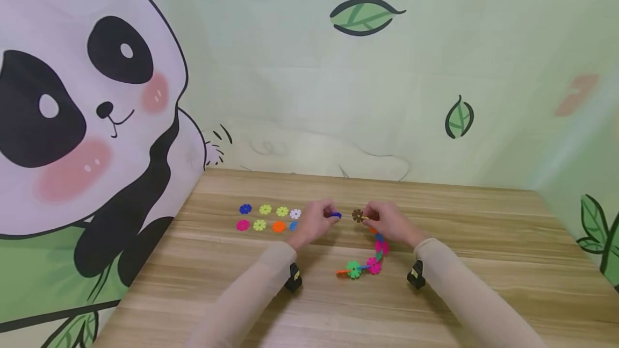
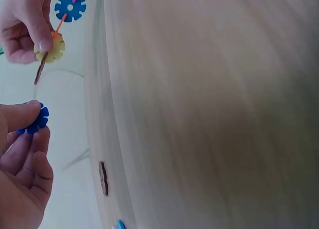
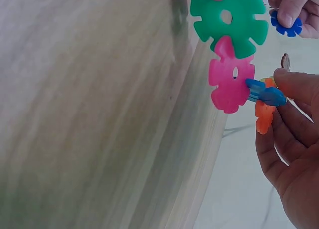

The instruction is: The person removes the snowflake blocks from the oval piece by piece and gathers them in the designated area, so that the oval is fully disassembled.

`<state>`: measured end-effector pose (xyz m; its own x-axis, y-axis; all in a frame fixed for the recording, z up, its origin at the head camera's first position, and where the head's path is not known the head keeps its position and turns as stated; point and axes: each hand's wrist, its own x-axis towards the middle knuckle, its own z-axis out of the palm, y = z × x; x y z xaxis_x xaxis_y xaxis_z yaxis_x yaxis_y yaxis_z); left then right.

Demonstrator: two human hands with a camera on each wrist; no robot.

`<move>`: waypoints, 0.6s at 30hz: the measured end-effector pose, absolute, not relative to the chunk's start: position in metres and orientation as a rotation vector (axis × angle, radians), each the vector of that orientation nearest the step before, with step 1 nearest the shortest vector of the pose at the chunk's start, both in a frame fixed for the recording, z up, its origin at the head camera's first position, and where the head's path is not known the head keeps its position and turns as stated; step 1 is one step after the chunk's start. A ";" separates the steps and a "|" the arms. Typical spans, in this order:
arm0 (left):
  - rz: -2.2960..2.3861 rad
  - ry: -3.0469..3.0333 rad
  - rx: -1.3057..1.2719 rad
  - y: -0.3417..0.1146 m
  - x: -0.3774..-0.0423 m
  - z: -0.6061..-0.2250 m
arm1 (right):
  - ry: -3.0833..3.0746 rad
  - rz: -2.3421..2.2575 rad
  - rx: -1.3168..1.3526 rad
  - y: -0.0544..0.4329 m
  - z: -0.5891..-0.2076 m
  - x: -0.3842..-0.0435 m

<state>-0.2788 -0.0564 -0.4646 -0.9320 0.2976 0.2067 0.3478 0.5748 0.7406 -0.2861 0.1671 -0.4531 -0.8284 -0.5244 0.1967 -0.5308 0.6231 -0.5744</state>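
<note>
My left hand (image 1: 314,223) pinches a dark blue notched plastic disc (image 2: 39,122) between thumb and fingers. Just right of it, my right hand (image 1: 390,221) grips the upper end of a chain of interlocked discs, with its thumb on a yellow disc (image 2: 58,50). A brown disc (image 1: 357,215) sticks out from that end toward the blue one, a small gap between them. Below the right hand the chain curves down through orange, blue, pink and green pieces, including a pink disc (image 1: 374,266), a green disc (image 1: 354,269) and an orange end disc (image 1: 342,273).
Left of the hands, loose discs lie in two rows on the wooden table (image 1: 193,262), among them a white disc (image 1: 295,214) and an orange disc (image 1: 278,226). My left hand partly covers a light blue disc (image 1: 293,225). A panda-printed backdrop (image 1: 290,95) stands behind.
</note>
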 end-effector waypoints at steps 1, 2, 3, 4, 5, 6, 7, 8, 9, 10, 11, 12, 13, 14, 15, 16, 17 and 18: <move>-1.298 -2.744 -0.555 -0.059 -0.279 -0.465 | -2.823 1.005 0.916 0.167 -0.453 -0.286; -1.290 -2.752 -0.555 -0.061 -0.280 -0.466 | -2.825 0.998 0.915 0.167 -0.453 -0.286; -1.280 -2.766 -0.551 -0.063 -0.281 -0.467 | -2.823 0.993 0.917 0.167 -0.453 -0.286; -1.282 -2.780 -0.546 -0.065 -0.282 -0.468 | -2.820 0.992 0.915 0.167 -0.453 -0.286; -1.288 -2.792 -0.543 -0.068 -0.282 -0.468 | -2.815 0.991 0.915 0.167 -0.454 -0.286; -1.281 -2.803 -0.543 -0.070 -0.283 -0.469 | -2.810 0.989 0.918 0.167 -0.454 -0.286; -1.275 -2.812 -0.548 -0.072 -0.283 -0.470 | -2.805 0.985 0.919 0.167 -0.454 -0.286; -1.258 -2.820 -0.559 -0.074 -0.284 -0.470 | -2.799 0.983 0.922 0.167 -0.454 -0.286; -1.248 -2.829 -0.569 -0.077 -0.284 -0.471 | -2.795 0.981 0.922 0.167 -0.454 -0.286; -1.237 -2.834 -0.583 -0.079 -0.284 -0.472 | -2.794 0.980 0.919 0.167 -0.454 -0.286; -1.224 -2.837 -0.594 -0.081 -0.284 -0.473 | -2.794 0.976 0.917 0.167 -0.454 -0.286; -1.213 -2.845 -0.597 -0.083 -0.284 -0.473 | -2.795 0.971 0.916 0.167 -0.454 -0.286; -1.208 -2.852 -0.598 -0.084 -0.285 -0.474 | -2.795 0.967 0.911 0.168 -0.454 -0.286; -1.212 -2.854 -0.599 -0.086 -0.284 -0.475 | -2.794 0.965 0.909 0.168 -0.455 -0.286; -1.226 -2.855 -0.599 -0.088 -0.284 -0.475 | -2.793 0.962 0.908 0.168 -0.454 -0.286; -1.234 -2.855 -0.599 -0.090 -0.284 -0.475 | -2.790 0.961 0.910 0.168 -0.454 -0.285; -1.240 -2.856 -0.592 -0.091 -0.284 -0.475 | -2.788 0.959 0.914 0.168 -0.454 -0.285; -1.242 -2.856 -0.586 -0.093 -0.283 -0.475 | -2.787 0.957 0.915 0.168 -0.453 -0.285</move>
<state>-0.2835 -0.0928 -0.4750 -0.9312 0.3443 0.1199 0.3225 0.6246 0.7112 -0.2845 0.1680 -0.4534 -0.8226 -0.5181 0.2343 -0.5528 0.6320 -0.5431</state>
